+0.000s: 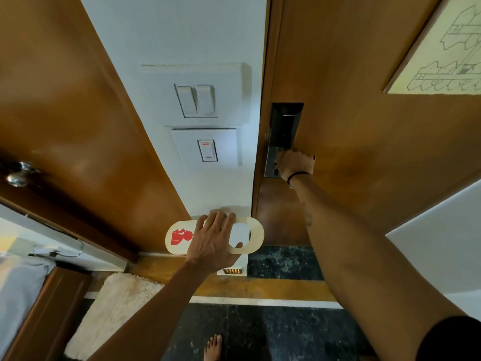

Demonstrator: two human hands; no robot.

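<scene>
LEFT HAND (213, 238): grasps door hanger (177, 246), held low beside the wall, clear of the door (364, 131) | RIGHT HAND (295, 162): fingers curled round the handle of the lock unit (283, 126) | STATUS: judged early; door appears closed, hanger not yet hung.

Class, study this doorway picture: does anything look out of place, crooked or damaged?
Only the door hanger: the left hand holds it sideways by the wall, not hung up. The right hand grips the door lock. Nothing looks spilled or broken.
</scene>
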